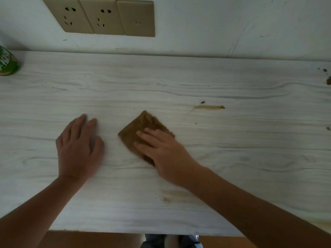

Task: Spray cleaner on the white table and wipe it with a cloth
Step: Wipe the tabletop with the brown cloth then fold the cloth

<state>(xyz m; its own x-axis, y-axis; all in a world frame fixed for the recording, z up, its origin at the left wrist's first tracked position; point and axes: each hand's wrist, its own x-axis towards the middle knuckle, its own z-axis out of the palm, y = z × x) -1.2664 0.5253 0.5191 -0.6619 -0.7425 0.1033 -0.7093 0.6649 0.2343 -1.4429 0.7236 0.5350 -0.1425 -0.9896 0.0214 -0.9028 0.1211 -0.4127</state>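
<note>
Tan triple socket panel, scuffed white wall, brown floor

Your right hand covers the near half of the cloth, and its far edge is smeary. The green container is chopped by the left edge, label unreadable. Dark specks far right: can't tell what.
</note>
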